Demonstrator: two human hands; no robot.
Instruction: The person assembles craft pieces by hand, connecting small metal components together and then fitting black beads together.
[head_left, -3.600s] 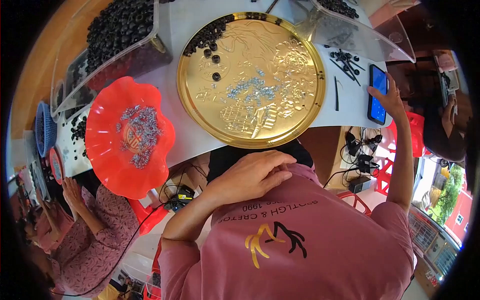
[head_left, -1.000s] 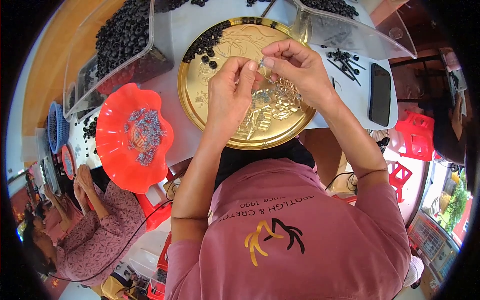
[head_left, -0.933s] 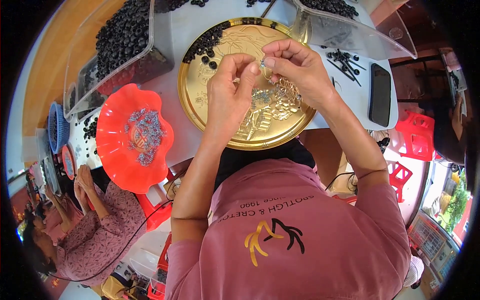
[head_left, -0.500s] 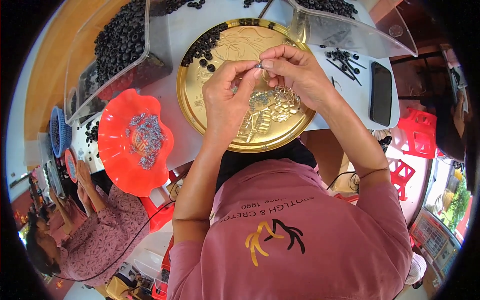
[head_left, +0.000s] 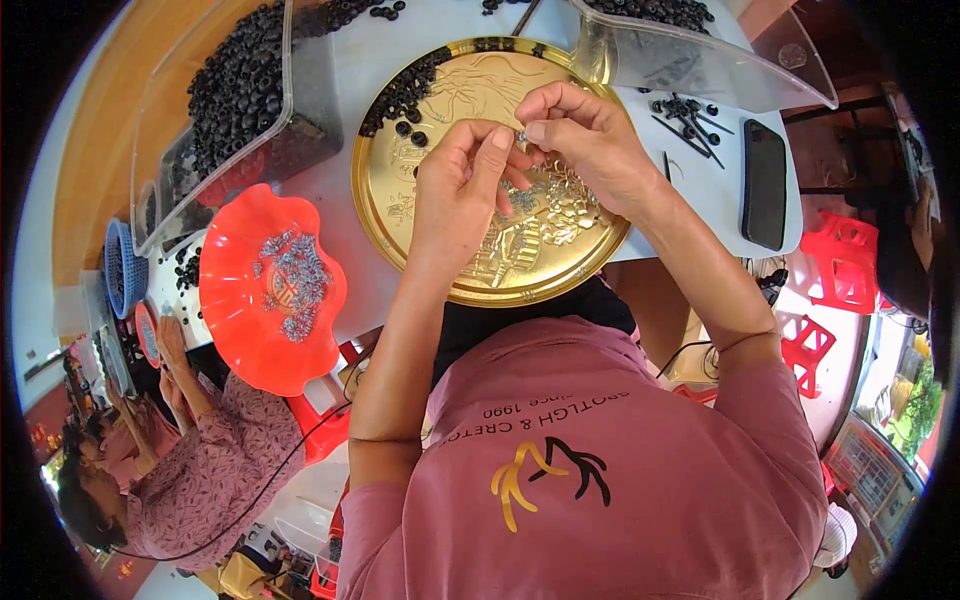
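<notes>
Over the gold tray, your left hand and right hand pinch one tiny metal part between closed fingertips. It looks light, stiff and slippery; grip its sides firmly.

A tiny silvery metal piece sat pinched between the fingertips of both hands, in the upper middle of the frame, too small to make out its shape. It hung just above the round gold embossed metal tray, which lay flat there, a heap of small black beads along its upper left rim and small silvery bits scattered near its centre.
</notes>
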